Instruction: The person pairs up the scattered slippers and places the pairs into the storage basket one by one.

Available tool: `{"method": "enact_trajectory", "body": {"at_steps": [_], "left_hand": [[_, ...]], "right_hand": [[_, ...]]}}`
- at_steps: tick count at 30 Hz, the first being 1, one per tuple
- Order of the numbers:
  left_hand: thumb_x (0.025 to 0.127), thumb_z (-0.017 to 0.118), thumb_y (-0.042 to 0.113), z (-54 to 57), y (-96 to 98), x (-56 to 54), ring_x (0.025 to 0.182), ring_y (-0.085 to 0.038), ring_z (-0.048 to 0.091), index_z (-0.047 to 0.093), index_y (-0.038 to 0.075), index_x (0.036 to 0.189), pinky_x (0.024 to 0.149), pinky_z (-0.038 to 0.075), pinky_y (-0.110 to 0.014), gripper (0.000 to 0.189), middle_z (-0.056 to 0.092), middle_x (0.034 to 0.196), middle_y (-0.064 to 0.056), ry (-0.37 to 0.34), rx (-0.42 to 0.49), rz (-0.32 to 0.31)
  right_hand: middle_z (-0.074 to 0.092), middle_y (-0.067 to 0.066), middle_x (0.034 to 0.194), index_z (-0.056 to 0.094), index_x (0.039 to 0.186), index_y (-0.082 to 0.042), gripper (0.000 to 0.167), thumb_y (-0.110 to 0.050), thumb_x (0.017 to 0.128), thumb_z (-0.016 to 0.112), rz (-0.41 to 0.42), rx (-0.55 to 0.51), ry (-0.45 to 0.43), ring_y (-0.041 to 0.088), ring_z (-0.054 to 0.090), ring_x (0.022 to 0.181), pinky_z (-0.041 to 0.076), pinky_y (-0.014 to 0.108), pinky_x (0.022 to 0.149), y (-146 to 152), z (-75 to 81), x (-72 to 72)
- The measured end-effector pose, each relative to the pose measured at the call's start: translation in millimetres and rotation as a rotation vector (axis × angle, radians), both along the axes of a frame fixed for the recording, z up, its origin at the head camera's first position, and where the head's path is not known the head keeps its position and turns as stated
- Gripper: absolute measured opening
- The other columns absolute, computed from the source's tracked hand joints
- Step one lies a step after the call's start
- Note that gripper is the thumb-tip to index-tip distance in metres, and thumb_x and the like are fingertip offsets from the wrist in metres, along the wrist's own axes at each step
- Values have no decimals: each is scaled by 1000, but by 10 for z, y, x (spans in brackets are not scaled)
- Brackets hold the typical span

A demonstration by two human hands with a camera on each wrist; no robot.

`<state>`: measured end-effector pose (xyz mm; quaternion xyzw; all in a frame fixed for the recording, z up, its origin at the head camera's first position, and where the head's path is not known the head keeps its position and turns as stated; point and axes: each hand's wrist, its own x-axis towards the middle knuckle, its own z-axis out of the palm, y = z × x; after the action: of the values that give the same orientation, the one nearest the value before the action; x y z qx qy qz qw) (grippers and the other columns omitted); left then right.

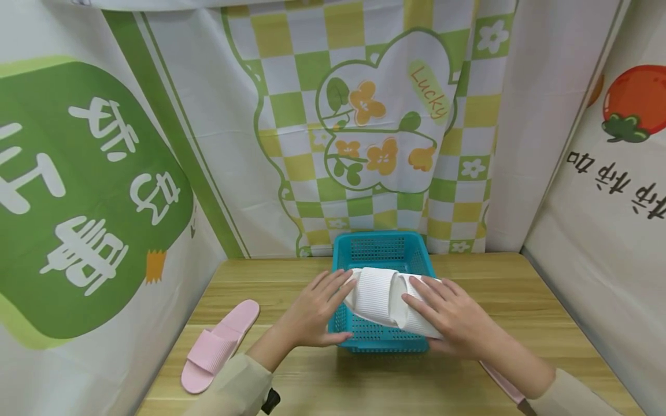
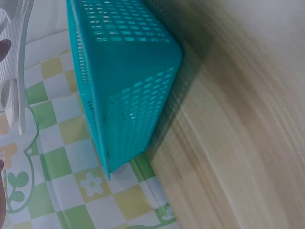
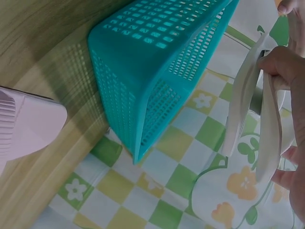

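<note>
A pair of white slippers (image 1: 376, 293) with ribbed straps is held above a teal plastic basket (image 1: 382, 236). My right hand (image 1: 460, 323) grips them at their right end, the thumb underneath. In the right wrist view the two slippers (image 3: 243, 95) stand side by side with a narrow gap between them. My left hand (image 1: 317, 312) is at their left end, fingertips on or just by the slipper; its thumb sticks out apart, over the basket's front left side. Only slivers of the left fingers show in the left wrist view.
A pink slipper (image 1: 218, 346) lies on the wooden table (image 1: 291, 381) at the left. Another pink slipper (image 3: 38, 124) lies to the right, mostly hidden by the right forearm in the head view. Behind the basket hangs a checkered cloth (image 1: 291, 110).
</note>
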<state>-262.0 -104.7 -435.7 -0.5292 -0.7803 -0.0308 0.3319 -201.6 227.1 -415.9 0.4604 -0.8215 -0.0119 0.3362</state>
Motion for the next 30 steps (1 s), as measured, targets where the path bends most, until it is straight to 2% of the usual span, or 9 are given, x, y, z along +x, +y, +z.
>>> {"method": "enact_trajectory", "body": {"at_steps": [5, 11, 17, 21, 25, 30], "left_hand": [[79, 58, 65, -86, -50, -4, 134, -37, 40, 42, -5, 141, 105, 36, -53, 95, 42, 145, -24, 3, 16, 5], [77, 64, 63, -198, -104, -4, 133, -36, 41, 43, -6, 140, 104, 38, -52, 96, 43, 143, -24, -14, 23, 38], [78, 69, 57, -307, -150, -6, 136, -35, 38, 43, -7, 140, 107, 34, -51, 93, 41, 146, -23, -62, 25, 95], [79, 70, 55, -398, -177, -13, 135, -36, 39, 43, -6, 141, 108, 32, -52, 92, 40, 147, -23, -118, 30, 123], [84, 64, 58, -470, -203, -15, 133, -38, 41, 41, -6, 143, 108, 32, -53, 90, 41, 147, -22, -159, 15, 154], [91, 48, 64, -542, -233, -1, 134, -37, 40, 40, -5, 144, 107, 33, -52, 88, 40, 148, -22, -207, -33, 207]], "right_hand": [[50, 24, 137, 52, 136, -5, 90, -36, 57, 83, -39, -15, 1, 41, 52, 119, 48, 55, 87, -4, -12, -20], [52, 24, 136, 53, 134, -5, 87, -35, 57, 80, -72, -48, 5, 42, 53, 116, 48, 56, 85, -8, -45, -45], [53, 24, 134, 53, 134, -5, 86, -33, 57, 79, -93, -70, 18, 44, 55, 113, 49, 57, 82, 6, -77, -84], [54, 24, 133, 54, 133, -5, 85, -32, 57, 78, -98, -87, 26, 44, 55, 111, 49, 57, 81, 4, -82, -101], [54, 25, 132, 55, 133, -4, 84, -31, 57, 78, -106, -108, 21, 45, 55, 111, 49, 57, 80, -1, -82, -112], [54, 25, 131, 55, 132, -4, 83, -32, 57, 77, -127, -117, 15, 44, 55, 110, 49, 56, 78, -6, -98, -131]]}}
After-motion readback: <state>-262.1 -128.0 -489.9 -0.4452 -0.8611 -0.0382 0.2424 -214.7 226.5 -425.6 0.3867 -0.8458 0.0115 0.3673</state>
